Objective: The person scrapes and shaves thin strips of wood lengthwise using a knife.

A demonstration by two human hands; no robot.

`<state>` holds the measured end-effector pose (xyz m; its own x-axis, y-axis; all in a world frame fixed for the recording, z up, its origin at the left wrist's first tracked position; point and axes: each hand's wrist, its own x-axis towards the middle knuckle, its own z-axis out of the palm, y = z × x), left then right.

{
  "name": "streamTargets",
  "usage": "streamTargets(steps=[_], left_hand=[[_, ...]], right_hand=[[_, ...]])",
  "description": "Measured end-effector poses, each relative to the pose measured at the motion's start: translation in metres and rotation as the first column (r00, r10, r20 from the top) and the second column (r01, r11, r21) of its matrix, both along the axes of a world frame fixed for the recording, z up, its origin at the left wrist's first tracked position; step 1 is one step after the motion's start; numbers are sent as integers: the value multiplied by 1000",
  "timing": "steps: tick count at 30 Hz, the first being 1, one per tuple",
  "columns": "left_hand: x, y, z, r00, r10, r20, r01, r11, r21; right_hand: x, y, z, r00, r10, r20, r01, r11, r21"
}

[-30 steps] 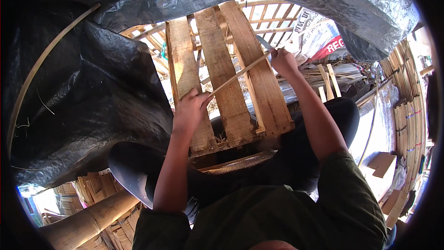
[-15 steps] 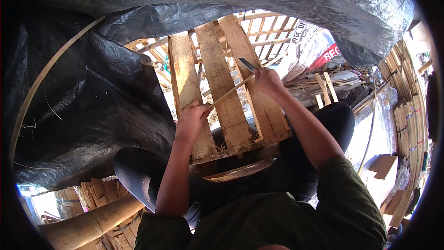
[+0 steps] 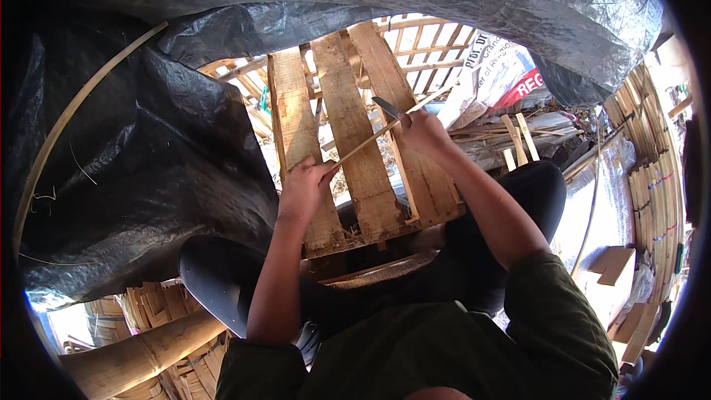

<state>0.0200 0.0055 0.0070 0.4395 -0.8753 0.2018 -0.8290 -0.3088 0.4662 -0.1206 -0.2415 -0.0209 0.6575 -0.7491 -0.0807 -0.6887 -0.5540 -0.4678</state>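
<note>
Single close fisheye view from head height, downward, thin stick (image 3: pixel 367 143) near centre

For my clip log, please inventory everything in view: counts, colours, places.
Thin wooden strip: one, tan, centre
Metal knife: one, grey, centre
Flat wooden planks: three, brown, centre
Slatted wooden lattice: one, tan, top centre
Crinkled plastic sheeting: count unclear, black, left and top
Curved strip: one, tan, left
Printed sheet: one, white and red, upper right
Short wooden sticks: three, pale, right
Bundled slats: several, tan, far right
Cardboard pieces: several, brown, lower right
Thick pole: one, tan, lower left
Shirt: one, dark green, bottom
Trousered legs: two, black, bottom
Left grip: one, bare, on thin strip
Right grip: one, bare, on knife
</note>
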Motion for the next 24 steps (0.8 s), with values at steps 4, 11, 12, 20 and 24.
streamTargets(steps=[4, 11, 12, 20, 24], left_hand=[[-5, -7, 2, 1000, 12, -2, -12, 1000, 23], [-4, -5, 8, 999, 14, -45, -11, 999, 53], [-3, -5, 6, 998, 16, -56, -13, 999, 43], [-1, -5, 10, 999, 14, -42, -13, 1000, 27], [-2, -5, 16, 995, 28, -99, -25, 999, 37]], right_hand=[[-9, -36, 6, 995, -74, -63, 76, 997, 34], [5, 30, 15, 998, 15, 67, -20, 996, 84], [5, 34, 16, 996, 36, 80, -38, 999, 25], [0, 0, 38, 993, 121, -5, -117, 970, 215], [-20, -52, 23, 971, -107, 216, 103, 994, 29]])
